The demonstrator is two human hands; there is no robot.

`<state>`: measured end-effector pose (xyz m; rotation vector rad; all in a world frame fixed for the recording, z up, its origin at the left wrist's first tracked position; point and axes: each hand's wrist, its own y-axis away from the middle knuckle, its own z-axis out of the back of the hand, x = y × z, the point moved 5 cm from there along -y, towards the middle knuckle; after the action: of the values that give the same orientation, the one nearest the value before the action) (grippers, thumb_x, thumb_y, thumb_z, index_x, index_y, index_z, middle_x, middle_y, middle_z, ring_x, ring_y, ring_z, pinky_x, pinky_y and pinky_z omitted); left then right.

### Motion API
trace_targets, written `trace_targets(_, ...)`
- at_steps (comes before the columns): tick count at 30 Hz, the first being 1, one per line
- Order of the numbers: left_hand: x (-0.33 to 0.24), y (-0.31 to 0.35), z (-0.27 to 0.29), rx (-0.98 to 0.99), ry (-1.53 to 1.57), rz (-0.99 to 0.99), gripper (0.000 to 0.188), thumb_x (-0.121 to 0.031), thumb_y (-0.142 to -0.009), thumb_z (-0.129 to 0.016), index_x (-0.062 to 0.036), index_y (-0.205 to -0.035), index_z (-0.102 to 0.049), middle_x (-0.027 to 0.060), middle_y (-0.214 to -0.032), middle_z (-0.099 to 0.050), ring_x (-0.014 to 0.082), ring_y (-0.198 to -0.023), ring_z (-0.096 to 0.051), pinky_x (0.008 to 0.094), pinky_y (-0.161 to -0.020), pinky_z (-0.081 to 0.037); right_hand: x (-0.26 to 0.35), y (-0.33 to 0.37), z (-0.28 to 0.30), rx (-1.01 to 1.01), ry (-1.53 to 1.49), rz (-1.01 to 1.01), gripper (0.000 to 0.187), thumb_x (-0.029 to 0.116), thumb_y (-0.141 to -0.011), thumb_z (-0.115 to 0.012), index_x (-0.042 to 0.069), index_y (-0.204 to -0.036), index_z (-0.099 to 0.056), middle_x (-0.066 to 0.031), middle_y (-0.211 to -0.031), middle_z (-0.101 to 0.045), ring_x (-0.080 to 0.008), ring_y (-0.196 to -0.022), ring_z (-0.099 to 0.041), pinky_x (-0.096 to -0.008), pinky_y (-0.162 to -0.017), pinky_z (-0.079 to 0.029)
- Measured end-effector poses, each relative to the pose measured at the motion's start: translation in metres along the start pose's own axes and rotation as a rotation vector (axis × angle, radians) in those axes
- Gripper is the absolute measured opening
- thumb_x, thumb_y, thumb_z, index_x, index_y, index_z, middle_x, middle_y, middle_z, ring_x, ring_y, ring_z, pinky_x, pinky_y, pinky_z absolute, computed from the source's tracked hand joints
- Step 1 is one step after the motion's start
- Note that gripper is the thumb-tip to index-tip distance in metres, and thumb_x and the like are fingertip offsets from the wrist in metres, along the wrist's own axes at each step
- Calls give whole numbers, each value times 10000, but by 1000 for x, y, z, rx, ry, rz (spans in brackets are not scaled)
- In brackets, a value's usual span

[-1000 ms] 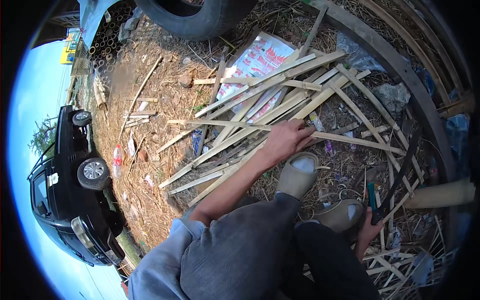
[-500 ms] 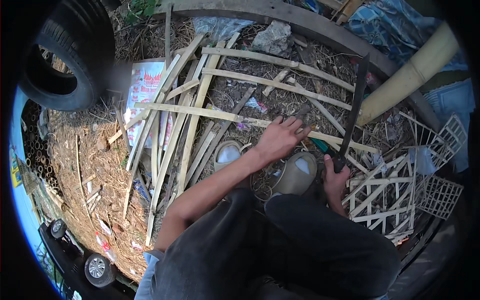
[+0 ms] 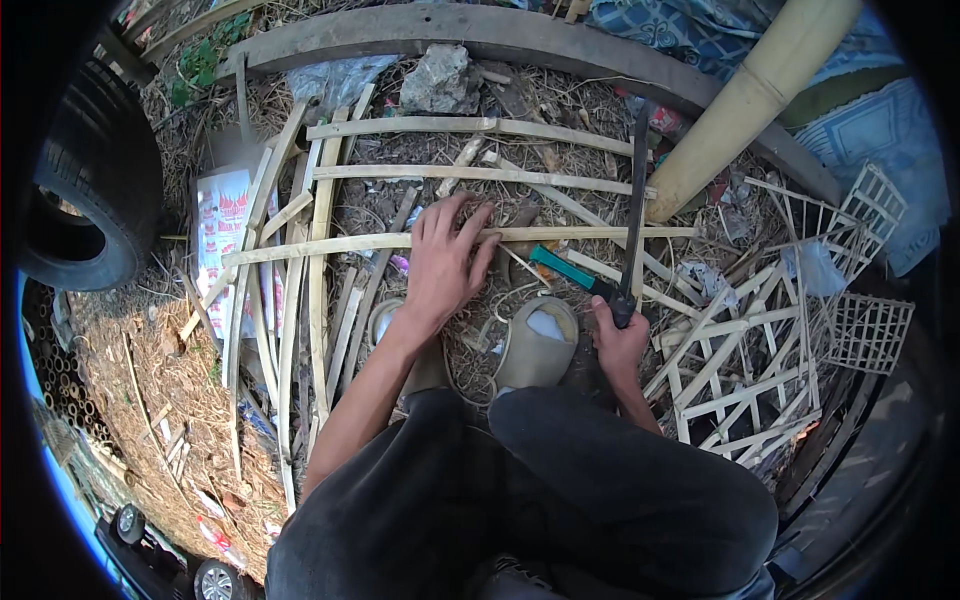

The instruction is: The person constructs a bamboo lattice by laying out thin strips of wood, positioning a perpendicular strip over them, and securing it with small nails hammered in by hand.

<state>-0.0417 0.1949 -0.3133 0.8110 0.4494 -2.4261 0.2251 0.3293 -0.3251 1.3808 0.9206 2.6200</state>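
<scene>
My left hand (image 3: 445,262) lies across a long pale bamboo strip (image 3: 350,245), fingers spread over it and not wrapped round it. My right hand (image 3: 622,348) is closed round the black grip of a long dark-bladed tool (image 3: 638,190). Its blade points away from me and crosses the right part of the strip. A green handle (image 3: 565,268) slants left from near that grip; I cannot tell whether it belongs to the same tool. Two more bamboo strips (image 3: 480,174) run crosswise farther off, their right ends near the blade.
More bamboo strips (image 3: 292,330) are piled at the left over a printed sheet (image 3: 222,215). A tyre (image 3: 100,180) stands far left. A rock (image 3: 440,80) and curved beam (image 3: 400,35) lie beyond. At right are a bamboo pole (image 3: 755,105) and woven lattice (image 3: 740,360).
The view has shifted, so most things appear farther left. My left hand has slid leftward along the bamboo strip, its fingers now more spread. My right hand keeps its grip on the dark-bladed tool.
</scene>
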Motion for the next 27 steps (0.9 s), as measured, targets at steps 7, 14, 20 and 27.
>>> trace_targets(7,93,64,93,74,-328,154,425,-231,-889,-757,-172,-1306,-701,87,-1281,-631,290,-1227,-556,465,-1090,-335,-31,-3,41,-202,250,159,308,236,-906,-815,-13,-766,-700,17,-623,-598,-64,-601,-496,-292,-574,-418)
trace_targets(14,111,69,73,116,-196,6,637,40,-747,-679,-253,-1311,-726,26,-1229,-659,270,-1208,-551,452,-1063,-329,-53,1,46,-232,230,73,301,245,-905,-815,-32,-824,-728,-11,-693,-657,-87,-634,-539,-304,-623,-455)
trace_targets(20,106,70,68,108,-197,28,623,36,-765,-666,-271,-1302,-736,39,-1215,-654,272,-1202,-560,446,-1062,-354,-54,3,35,-161,322,3,341,305,-904,-819,-28,-887,-749,-65,-736,-703,-125,-669,-604,-327,-664,-482)
trace_targets(27,95,87,98,-165,-335,330,766,-296,-833,-821,-130,-1510,-504,196,-1415,-468,380,-1283,-456,517,-1122,-314,-45,10,20,-119,218,-12,312,278,-920,-812,-22,-904,-725,-19,-748,-676,-106,-678,-580,-297,-648,-462)
